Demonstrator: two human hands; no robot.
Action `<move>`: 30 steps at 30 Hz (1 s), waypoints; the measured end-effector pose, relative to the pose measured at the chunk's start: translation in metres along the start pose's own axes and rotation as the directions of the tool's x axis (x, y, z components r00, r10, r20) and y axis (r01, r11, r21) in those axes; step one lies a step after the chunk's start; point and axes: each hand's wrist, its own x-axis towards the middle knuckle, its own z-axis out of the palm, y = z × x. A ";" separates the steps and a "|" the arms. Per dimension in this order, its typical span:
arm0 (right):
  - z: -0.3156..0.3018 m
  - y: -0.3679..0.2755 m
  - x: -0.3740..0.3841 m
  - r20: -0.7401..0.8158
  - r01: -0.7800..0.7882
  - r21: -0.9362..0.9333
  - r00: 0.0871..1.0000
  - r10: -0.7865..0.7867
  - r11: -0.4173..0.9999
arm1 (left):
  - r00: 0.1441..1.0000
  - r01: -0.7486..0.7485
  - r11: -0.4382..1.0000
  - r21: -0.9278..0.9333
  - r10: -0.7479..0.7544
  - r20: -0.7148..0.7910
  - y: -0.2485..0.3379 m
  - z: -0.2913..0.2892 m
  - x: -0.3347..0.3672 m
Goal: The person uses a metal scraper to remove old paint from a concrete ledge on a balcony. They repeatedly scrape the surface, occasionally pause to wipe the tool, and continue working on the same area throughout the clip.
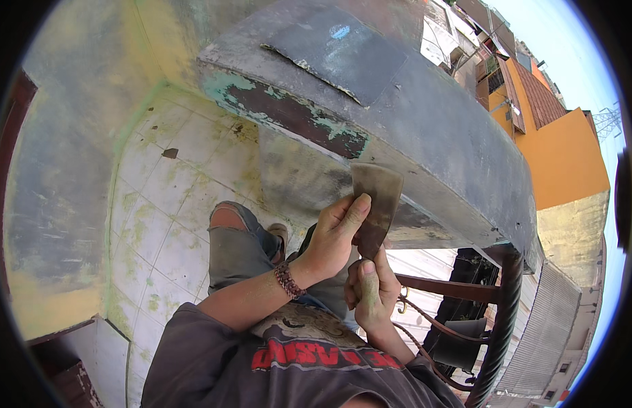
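Note:
Both of my hands are on a scraper [378,194] with a wide, dull metal blade that narrows toward the handle. My left hand [335,238] pinches the blade's left side, thumb on its face and fingers mostly hidden behind. Lower down, my right hand [374,296] is closed around the handle, which is hidden in the fist, its thumb pointing up toward the blade. The blade's wide end overlaps the lower edge of a grey concrete ledge [459,146] in the view; I cannot tell if they touch. Along the ledge's face runs a dark patch [282,112] edged with flaking turquoise paint.
A loose grey sheet [343,51] lies on the ledge. Dirty white tiles [180,251] cover the floor beside a stained yellow-grey wall [64,183]. To the right stand a twisted dark metal railing [503,319] and a black bucket-like container [457,345]. Orange buildings [561,163] rise beyond.

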 end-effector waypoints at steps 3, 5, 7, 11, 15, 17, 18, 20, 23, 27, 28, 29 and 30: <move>-0.002 -0.004 -0.002 0.025 -0.016 0.002 1.000 0.016 1.000 | 0.997 -0.072 0.989 0.126 0.075 -0.017 -0.013 -0.009 0.001; 0.005 -0.001 -0.002 0.020 0.023 0.023 1.000 -0.024 0.999 | 0.999 -0.017 0.996 0.082 0.013 0.039 -0.005 -0.014 0.000; 0.007 0.004 -0.003 0.017 0.026 0.013 1.000 -0.026 1.000 | 0.998 0.015 0.997 0.081 -0.019 0.053 -0.001 -0.015 -0.004; 0.004 0.006 -0.002 0.038 0.026 0.084 0.999 -0.029 0.996 | 0.999 -0.016 0.995 0.095 0.013 0.038 -0.003 -0.011 -0.002; 0.013 0.006 0.011 -0.010 0.106 0.102 0.994 -0.106 0.989 | 0.997 -0.064 0.989 0.133 0.058 0.049 0.000 -0.013 0.003; 0.014 0.015 0.011 0.016 0.124 0.122 0.992 -0.127 0.985 | 0.990 -0.129 0.976 0.177 0.118 0.073 0.005 -0.013 0.006; 0.014 0.018 0.009 0.026 0.127 0.124 0.991 -0.131 0.984 | 0.985 -0.164 0.969 0.183 0.151 0.086 0.014 -0.007 0.007; 0.020 0.015 0.018 0.019 0.185 0.123 0.982 -0.189 0.975 | 0.985 -0.163 0.968 0.193 0.147 0.094 0.018 -0.007 0.005; 0.022 0.028 0.012 0.033 0.200 0.154 0.978 -0.207 0.968 | 0.998 -0.053 0.980 0.191 0.046 0.041 0.010 -0.016 -0.001; 0.027 0.036 0.014 -0.010 0.172 0.187 0.985 -0.173 0.967 | 0.987 -0.158 0.926 0.342 0.140 0.076 -0.018 -0.042 0.006; 0.027 0.040 0.013 -0.002 0.180 0.198 0.983 -0.183 0.964 | 0.987 -0.153 0.936 0.318 0.126 0.104 -0.007 -0.035 0.005; 0.026 0.047 0.012 0.005 0.187 0.209 0.981 -0.193 0.960 | 0.985 -0.147 0.944 0.295 0.112 0.132 -0.001 -0.031 0.005; 0.027 0.051 0.013 0.018 0.203 0.225 0.977 -0.212 0.953 | 0.986 -0.142 0.934 0.328 0.104 0.131 -0.003 -0.034 0.005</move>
